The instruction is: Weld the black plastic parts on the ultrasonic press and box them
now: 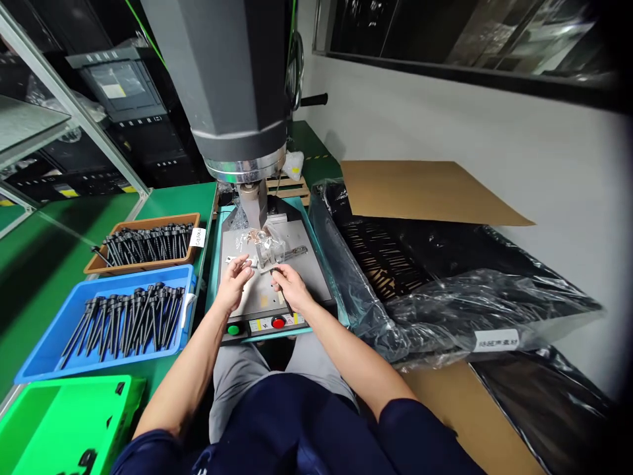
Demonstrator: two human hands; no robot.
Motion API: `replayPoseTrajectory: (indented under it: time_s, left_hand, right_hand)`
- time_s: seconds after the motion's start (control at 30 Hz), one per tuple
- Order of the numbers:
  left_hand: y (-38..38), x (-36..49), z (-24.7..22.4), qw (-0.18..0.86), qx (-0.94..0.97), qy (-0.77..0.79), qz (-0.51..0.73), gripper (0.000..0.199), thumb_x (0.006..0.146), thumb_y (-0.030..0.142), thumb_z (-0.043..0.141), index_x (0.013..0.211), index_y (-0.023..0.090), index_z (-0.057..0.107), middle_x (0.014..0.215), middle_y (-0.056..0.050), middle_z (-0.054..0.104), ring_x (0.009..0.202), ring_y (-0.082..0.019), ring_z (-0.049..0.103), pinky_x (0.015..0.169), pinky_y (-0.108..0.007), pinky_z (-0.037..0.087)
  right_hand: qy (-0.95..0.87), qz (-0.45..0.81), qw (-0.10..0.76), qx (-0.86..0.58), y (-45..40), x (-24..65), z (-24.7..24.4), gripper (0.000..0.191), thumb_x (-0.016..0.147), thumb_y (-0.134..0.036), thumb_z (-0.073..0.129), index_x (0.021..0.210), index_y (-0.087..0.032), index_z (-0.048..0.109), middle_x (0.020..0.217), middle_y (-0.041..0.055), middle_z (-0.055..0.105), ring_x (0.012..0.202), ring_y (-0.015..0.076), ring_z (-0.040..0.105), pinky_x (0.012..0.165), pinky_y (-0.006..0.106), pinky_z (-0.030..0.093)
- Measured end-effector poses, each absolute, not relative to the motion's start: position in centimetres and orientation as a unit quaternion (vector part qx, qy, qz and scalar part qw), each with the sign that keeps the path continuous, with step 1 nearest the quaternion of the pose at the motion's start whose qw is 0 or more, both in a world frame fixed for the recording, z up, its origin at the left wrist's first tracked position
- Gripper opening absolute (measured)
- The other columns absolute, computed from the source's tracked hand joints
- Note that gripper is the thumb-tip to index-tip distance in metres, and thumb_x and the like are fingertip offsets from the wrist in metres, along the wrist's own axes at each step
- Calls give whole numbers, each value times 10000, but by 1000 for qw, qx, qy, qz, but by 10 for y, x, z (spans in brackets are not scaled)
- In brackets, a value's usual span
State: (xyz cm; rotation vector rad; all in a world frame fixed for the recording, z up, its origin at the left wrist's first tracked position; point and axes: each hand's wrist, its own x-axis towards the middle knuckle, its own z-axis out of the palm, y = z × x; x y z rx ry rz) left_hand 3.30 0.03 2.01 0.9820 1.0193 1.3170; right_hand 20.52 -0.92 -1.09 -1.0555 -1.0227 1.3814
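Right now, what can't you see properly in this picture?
All in the head view:
Black rod: the right hand hides part of it.
Green bin: cut off by the left and bottom edges.
Grey machine: top cut off by the upper edge.
White label, far right: writing too small to read.

The one view, head-worn, faces forward and steeply down; the navy shirt (pixel 291 422) fills the bottom centre, nearest of all; the left hand (pixel 236 282) and right hand (pixel 291 288) sit farther off, mid-frame; a grey machine head (pixel 227 72) looms close at upper centre; the wide sweep takes in a slanting post (pixel 93 124) upper left, a pale wall (pixel 425 125) upper right.
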Motion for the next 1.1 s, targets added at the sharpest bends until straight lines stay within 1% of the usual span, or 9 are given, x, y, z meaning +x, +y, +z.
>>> replayPoseTrajectory:
  time_s: [0.17, 0.27, 0.33, 0.43, 0.53, 0.7, 0.8, 0.97, 1.1]
  left_hand:
    - [22, 42, 34, 575, 395, 403, 592, 472, 623, 367, 848, 1017, 199, 649, 1214, -114, 629, 1136, -236, 597, 948, -381, 476]
    - [28, 47, 37, 534, 389, 424, 619, 455, 574, 332, 874, 942, 156, 671, 1016, -85, 676, 934, -182, 649, 843, -325, 500]
    - [32, 50, 38, 515, 392, 435, 626, 479, 551, 319, 880, 947, 142, 678, 966, -69, 678, 790, -139, 639, 740, -287, 504]
    - [37, 55, 40, 501, 409, 435, 627, 512, 544, 309, 879, 982, 130, 684, 887, -50, 680, 657, -98, 590, 631, -242, 475]
    - [39, 61, 44, 496, 417, 427, 631, 553, 550, 296, 878, 1038, 121, 685, 812, -31, 676, 589, -73, 544, 604, -230, 455]
    - [39, 68, 51, 499, 411, 420, 637, 698, 540, 280, 888, 1178, 138, 643, 933, -61, 698, 570, -64, 537, 618, -248, 464]
    - [40, 69, 54, 503, 404, 416, 640, 773, 512, 281, 901, 1219, 141, 620, 1000, -88, 700, 612, -89, 575, 647, -269, 489]
    - [43, 69, 55, 503, 401, 411, 646, 783, 503, 279, 906, 1219, 140, 621, 1021, -93, 696, 616, -81, 567, 654, -263, 485]
    - [45, 69, 55, 496, 411, 417, 641, 778, 525, 301, 898, 1234, 150, 615, 1069, -103, 682, 600, -68, 548, 634, -262, 466]
  right_hand:
    - [-494, 475, 555, -471, 28, 201, -9, 331, 825, -417, 575, 1079, -207, 543, 1006, 58, 618, 830, 160, 624, 685, 281, 532]
    - [-538, 376, 574, -490, 41, 206, -5, 329, 840, -396, 548, 1104, -200, 538, 1197, 109, 599, 971, 196, 615, 773, 319, 530]
    - [-552, 331, 589, -488, 46, 210, 0, 323, 842, -375, 540, 1110, -195, 546, 1281, 126, 574, 1064, 217, 590, 835, 344, 519]
    - [-558, 327, 603, -467, 52, 212, 7, 324, 830, -362, 558, 1110, -198, 567, 1329, 130, 561, 1195, 247, 538, 875, 363, 511]
    - [-556, 357, 607, -442, 55, 209, 13, 294, 811, -345, 592, 1076, -218, 600, 1378, 104, 540, 1283, 262, 486, 942, 395, 486]
    - [-510, 417, 637, -401, 64, 194, 11, 278, 781, -321, 631, 1046, -235, 622, 1403, 81, 523, 1302, 256, 485, 984, 388, 475]
    - [-495, 418, 661, -379, 72, 185, 9, 267, 749, -302, 667, 1003, -224, 636, 1360, 91, 560, 1272, 244, 516, 1061, 398, 418]
    - [-494, 411, 670, -370, 83, 177, 16, 251, 711, -303, 698, 942, -219, 647, 1313, 91, 588, 1228, 239, 545, 1075, 387, 405]
    - [-489, 427, 655, -387, 92, 176, 22, 291, 716, -304, 692, 989, -213, 647, 1275, 90, 613, 1169, 244, 576, 1053, 399, 426]
